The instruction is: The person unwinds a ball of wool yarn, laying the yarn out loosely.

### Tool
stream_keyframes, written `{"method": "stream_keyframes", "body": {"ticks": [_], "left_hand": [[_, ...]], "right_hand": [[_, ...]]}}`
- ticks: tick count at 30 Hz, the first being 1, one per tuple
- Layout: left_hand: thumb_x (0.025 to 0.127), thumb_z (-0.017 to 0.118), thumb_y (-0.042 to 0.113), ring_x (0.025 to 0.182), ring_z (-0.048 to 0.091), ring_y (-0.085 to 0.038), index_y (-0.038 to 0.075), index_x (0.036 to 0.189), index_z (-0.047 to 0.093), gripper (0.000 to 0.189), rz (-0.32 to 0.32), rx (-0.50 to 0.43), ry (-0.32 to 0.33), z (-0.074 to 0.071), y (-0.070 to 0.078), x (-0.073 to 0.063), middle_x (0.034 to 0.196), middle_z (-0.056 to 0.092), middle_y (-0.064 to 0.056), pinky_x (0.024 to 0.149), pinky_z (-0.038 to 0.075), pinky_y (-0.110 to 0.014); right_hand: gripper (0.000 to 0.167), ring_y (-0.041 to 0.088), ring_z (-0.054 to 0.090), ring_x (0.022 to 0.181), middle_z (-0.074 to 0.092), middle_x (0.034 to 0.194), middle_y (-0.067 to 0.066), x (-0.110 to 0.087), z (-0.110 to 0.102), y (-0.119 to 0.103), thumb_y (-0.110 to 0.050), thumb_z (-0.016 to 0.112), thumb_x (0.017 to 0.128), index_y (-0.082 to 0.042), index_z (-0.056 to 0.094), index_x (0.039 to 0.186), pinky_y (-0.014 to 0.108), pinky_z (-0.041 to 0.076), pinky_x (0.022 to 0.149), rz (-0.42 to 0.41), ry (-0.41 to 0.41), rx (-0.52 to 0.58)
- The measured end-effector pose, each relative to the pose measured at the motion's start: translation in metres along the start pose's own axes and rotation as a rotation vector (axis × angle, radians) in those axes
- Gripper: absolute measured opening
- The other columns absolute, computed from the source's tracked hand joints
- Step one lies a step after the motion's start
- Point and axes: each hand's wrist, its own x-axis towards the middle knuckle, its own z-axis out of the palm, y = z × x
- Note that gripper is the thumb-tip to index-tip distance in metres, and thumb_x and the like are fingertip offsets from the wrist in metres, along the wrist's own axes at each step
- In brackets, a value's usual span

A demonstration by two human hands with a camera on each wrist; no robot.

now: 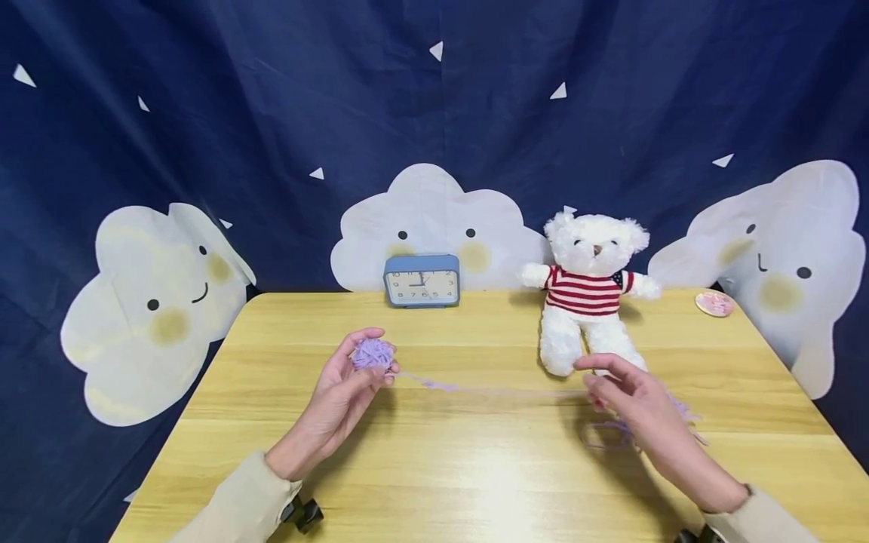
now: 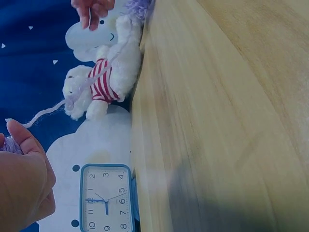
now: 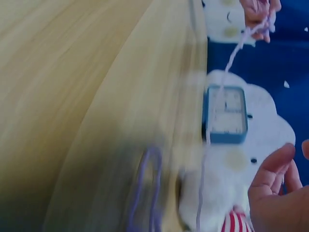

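A small ball of lilac yarn (image 1: 372,356) is gripped between the thumb and fingers of my left hand (image 1: 339,392), above the left half of the table. From it a strand of yarn (image 3: 231,60) stretches to the right. My right hand (image 1: 634,403) hovers in front of the bear's feet, fingers bent loosely and thumb apart from the index finger. In the right wrist view the strand runs past this hand (image 3: 280,188), not between its fingers. Loose lilac yarn (image 1: 681,407) lies on the table, partly hidden beneath the right hand; a loop of yarn (image 3: 157,164) shows there.
A white teddy bear (image 1: 585,290) in a red-striped shirt sits at the back right. Left of it, a blue alarm clock (image 1: 422,280) stands at the rear edge. A round pink disc (image 1: 714,303) lies at the far right corner. Behind the wooden table (image 1: 475,467) hangs a dark blue curtain (image 1: 285,98).
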Motion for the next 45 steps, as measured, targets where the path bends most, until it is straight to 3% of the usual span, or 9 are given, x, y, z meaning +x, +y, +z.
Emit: {"method": "stream_keyframes", "body": {"ticks": [6,10,15,22,29,36,45], "left_hand": [[0.097,0.051,-0.017,0.105,0.068,-0.025,0.002,0.150,0.043,0.056,-0.008,0.011,0.014,0.002,-0.001,0.001,0.133,0.053,-0.019,0.088,0.060,-0.024],[0.097,0.052,-0.017,0.105,0.068,-0.024,0.002,0.150,0.043,0.057,-0.004,0.013,0.005,0.002,-0.002,0.001,0.131,0.054,-0.017,0.089,0.060,-0.025],[0.097,0.051,-0.017,0.105,0.068,-0.024,0.002,0.149,0.044,0.056,-0.008,0.002,-0.003,0.002,-0.003,0.002,0.131,0.054,-0.017,0.089,0.060,-0.024],[0.098,0.050,-0.017,0.105,0.068,-0.023,0.002,0.149,0.043,0.055,-0.023,-0.001,-0.009,0.004,-0.006,0.000,0.132,0.054,-0.018,0.090,0.060,-0.024],[0.099,0.052,-0.016,0.107,0.068,-0.023,0.001,0.152,0.041,0.057,-0.036,0.020,0.010,0.006,-0.005,0.002,0.133,0.052,-0.018,0.091,0.060,-0.024],[0.099,0.053,-0.017,0.109,0.069,-0.023,0.001,0.159,0.035,0.065,-0.036,0.055,0.032,0.005,-0.005,0.003,0.136,0.049,-0.020,0.087,0.060,-0.022],[0.101,0.055,-0.019,0.113,0.071,-0.022,-0.002,0.158,0.036,0.062,0.002,0.048,0.071,-0.001,-0.005,0.004,0.141,0.052,-0.023,0.089,0.062,-0.022]], "right_hand": [[0.038,0.022,0.066,0.089,0.070,0.102,0.006,0.013,0.034,-0.004,-0.009,0.068,0.105,0.001,0.064,0.141,0.033,0.060,0.081,0.067,-0.148,0.014],[0.048,0.023,0.067,0.091,0.071,0.103,0.010,0.020,0.061,-0.002,-0.007,0.070,0.101,0.005,0.058,0.147,0.034,0.060,0.086,0.064,-0.245,0.059],[0.050,0.024,0.070,0.094,0.073,0.105,0.016,0.029,0.096,-0.001,-0.007,0.069,0.103,0.007,0.055,0.149,0.034,0.062,0.090,0.044,-0.378,0.100],[0.053,0.020,0.071,0.089,0.073,0.097,0.012,0.034,0.125,-0.007,-0.005,0.072,0.104,0.008,0.052,0.151,0.037,0.063,0.092,0.064,-0.449,0.129],[0.050,0.023,0.069,0.093,0.068,0.127,0.024,0.038,0.136,-0.010,-0.006,0.074,0.101,0.009,0.056,0.146,0.036,0.064,0.090,0.072,-0.520,0.088],[0.027,0.017,0.068,0.084,0.073,0.099,0.014,0.035,0.121,-0.009,-0.007,0.069,0.106,0.014,0.068,0.122,0.031,0.065,0.080,0.072,-0.479,0.078],[0.023,0.018,0.067,0.079,0.070,0.092,0.012,0.025,0.080,-0.015,-0.007,0.066,0.107,0.014,0.067,0.118,0.028,0.064,0.072,-0.043,-0.357,0.015]]}}
